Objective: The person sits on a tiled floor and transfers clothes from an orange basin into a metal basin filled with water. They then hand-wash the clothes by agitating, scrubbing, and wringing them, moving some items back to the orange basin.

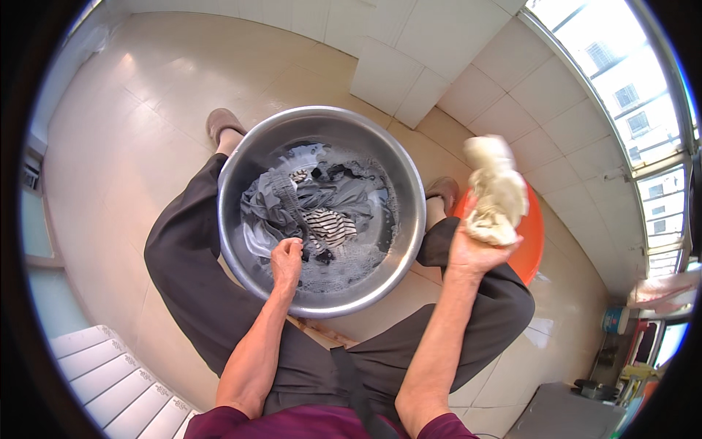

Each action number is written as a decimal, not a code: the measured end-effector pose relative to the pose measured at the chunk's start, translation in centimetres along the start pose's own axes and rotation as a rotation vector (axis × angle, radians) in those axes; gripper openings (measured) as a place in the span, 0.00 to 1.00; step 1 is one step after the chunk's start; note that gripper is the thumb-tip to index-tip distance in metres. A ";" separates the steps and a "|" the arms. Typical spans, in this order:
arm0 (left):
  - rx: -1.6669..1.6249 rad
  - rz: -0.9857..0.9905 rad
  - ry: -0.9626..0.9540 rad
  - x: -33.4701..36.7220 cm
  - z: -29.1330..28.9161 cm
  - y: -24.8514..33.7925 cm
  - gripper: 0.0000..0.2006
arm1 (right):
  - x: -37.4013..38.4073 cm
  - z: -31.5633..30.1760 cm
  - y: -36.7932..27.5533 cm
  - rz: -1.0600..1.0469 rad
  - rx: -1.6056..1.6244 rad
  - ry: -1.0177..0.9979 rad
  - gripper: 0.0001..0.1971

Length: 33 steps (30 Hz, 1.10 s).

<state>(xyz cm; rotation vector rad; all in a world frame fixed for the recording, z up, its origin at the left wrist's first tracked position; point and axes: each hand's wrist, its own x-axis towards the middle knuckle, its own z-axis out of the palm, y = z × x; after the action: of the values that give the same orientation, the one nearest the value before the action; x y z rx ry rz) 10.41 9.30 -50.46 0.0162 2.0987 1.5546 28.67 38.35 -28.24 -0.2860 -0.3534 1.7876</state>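
A large round metal basin (417, 219) sits between my legs with soapy water in it. Grey clothes (272, 196) and a black-and-white striped cloth (330, 227) lie soaking there. My left hand (287, 262) is over the basin's near left part, beside the wet clothes, its fingers curled closed; anything inside them is hidden. Out to the right, above an orange tub (534, 241), my right hand (482, 250) is wrapped round a bunched cream-coloured cloth (499, 199). The cloth's upper end is blurred by motion.
White tiled walls (541, 95) and a window (621, 80) stand at the far right. White slatted panels (117, 380) are at the lower left. A dark grey flat-topped thing (559, 413) and assorted household items fill the lower right, on the beige tiled floor (139, 168).
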 end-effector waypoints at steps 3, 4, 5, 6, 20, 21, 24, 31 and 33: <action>0.120 0.083 0.056 0.0 0.6 0.7 0.11 | 0.7 -2.6 -0.2 -0.065 -0.048 0.287 0.40; 0.154 0.110 0.085 0.2 0.5 0.9 0.10 | 0.3 -2.8 1.5 -0.047 -0.068 0.510 0.42; 0.239 0.213 0.097 0.4 0.6 1.6 0.09 | -0.5 -3.3 2.9 0.082 -0.197 0.544 0.41; 0.267 0.270 0.075 0.2 1.1 3.1 0.09 | -1.2 -5.5 3.9 0.219 -0.348 0.416 0.35; 1.066 0.438 -0.446 1.5 5.8 0.6 0.15 | -13.4 -17.1 15.9 0.889 -1.137 0.315 0.30; 1.054 0.387 -0.513 0.7 5.6 0.7 0.15 | -13.4 -17.7 15.7 0.879 -1.204 0.283 0.32; 0.994 0.267 -0.626 -1.4 4.5 3.8 0.17 | -13.0 -19.6 15.5 0.870 -1.279 0.259 0.36; 0.486 0.240 -0.571 -3.7 0.0 14.6 0.21 | -12.9 -15.7 15.3 1.124 -0.932 0.174 0.44; 0.224 0.253 -0.609 -3.6 -0.6 16.0 0.19 | -12.9 -14.7 15.6 1.162 -0.741 0.088 0.42</action>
<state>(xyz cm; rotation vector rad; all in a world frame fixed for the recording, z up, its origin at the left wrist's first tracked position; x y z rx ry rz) 8.57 13.11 -34.56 0.7617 1.7996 1.2245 23.29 23.58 -47.76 -1.2909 -0.9049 2.6808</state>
